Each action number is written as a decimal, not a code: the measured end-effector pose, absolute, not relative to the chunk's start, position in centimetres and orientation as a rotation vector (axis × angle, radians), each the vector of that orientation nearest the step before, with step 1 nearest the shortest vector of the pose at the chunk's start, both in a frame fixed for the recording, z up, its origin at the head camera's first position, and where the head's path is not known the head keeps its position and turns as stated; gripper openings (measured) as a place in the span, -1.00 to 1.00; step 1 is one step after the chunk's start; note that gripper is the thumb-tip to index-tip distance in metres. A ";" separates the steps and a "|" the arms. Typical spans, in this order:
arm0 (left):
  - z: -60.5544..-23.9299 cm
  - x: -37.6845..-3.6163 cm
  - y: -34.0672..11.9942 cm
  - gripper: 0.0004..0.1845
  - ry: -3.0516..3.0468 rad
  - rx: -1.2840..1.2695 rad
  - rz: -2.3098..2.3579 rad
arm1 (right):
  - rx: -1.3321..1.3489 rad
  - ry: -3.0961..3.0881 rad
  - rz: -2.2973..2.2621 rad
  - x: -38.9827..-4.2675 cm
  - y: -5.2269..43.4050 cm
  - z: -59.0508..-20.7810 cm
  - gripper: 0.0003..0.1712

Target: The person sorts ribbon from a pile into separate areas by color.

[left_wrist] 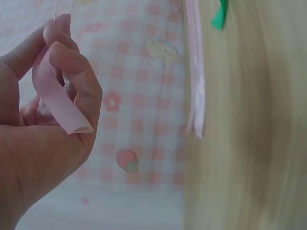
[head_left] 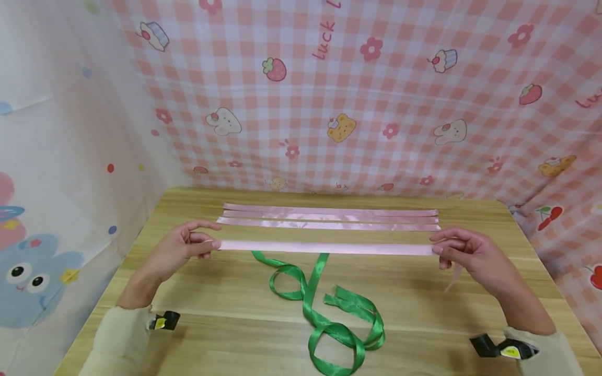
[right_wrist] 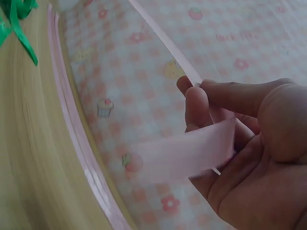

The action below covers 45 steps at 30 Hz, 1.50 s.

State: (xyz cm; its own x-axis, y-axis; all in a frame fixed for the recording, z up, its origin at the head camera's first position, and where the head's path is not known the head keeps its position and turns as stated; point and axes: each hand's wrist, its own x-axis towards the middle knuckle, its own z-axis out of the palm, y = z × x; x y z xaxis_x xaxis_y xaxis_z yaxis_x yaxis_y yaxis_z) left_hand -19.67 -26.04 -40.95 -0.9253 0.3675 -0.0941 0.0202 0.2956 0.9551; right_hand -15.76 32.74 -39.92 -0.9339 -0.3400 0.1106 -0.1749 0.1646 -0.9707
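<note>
A pink ribbon (head_left: 324, 248) is stretched straight between my two hands, over the table. My left hand (head_left: 188, 245) pinches one end between thumb and fingers; in the left wrist view a short tail of the pink ribbon (left_wrist: 60, 103) curls out across the palm. At the other end, my right hand (head_left: 465, 253) pinches the strip, and a loose tail of the ribbon (right_wrist: 187, 153) hangs from it. Behind the held strip, several pink ribbon strips (head_left: 329, 225) lie side by side along the back of the table. A green ribbon (head_left: 308, 297) lies in loops in front.
The wooden table (head_left: 226, 334) reaches back to a pink checked cloth (head_left: 301, 94) hanging behind it. A white patterned cloth (head_left: 61, 136) hangs on the left. Each wrist wears a small dark camera mount, such as the right mount (head_left: 503, 349).
</note>
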 end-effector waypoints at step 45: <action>-48.1 -25.1 -28.3 -0.44 2.373 -0.308 1.728 | 0.432 2.369 -2.046 -20.7 38.5 -49.7 -0.86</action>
State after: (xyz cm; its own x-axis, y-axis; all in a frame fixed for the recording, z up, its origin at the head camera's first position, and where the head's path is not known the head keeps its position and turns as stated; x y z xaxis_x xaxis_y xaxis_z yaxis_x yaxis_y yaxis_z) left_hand -25.07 -28.27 -48.14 -0.9604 -0.0557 -0.2730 -0.2770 0.2992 0.9131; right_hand -20.70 38.47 -49.71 -0.9624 0.2170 -0.1632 0.1930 0.1240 -0.9733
